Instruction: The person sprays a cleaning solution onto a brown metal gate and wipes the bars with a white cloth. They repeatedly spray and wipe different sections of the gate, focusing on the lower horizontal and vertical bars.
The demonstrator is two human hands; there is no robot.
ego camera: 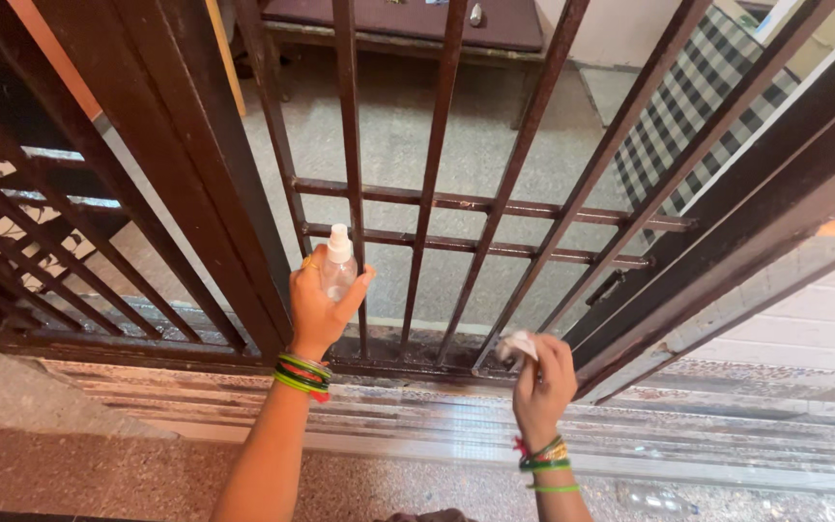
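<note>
Left hand [319,307], frame centre: curled round small clear spray bottle [338,265] (white cap). Right hand [543,382], lower right: pinching white cloth [517,345] against brown gate bar [519,314].

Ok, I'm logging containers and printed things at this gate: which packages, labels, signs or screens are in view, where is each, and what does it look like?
Small clear plastic spray bottle with a white nozzle: held upright in the left hand against the dark brown metal gate bars; slim and cylindrical; no label can be made out.
Labels, signs, screens: none visible.
The right hand holds a crumpled white cloth at the gate's bottom rail; it is no package.
</note>
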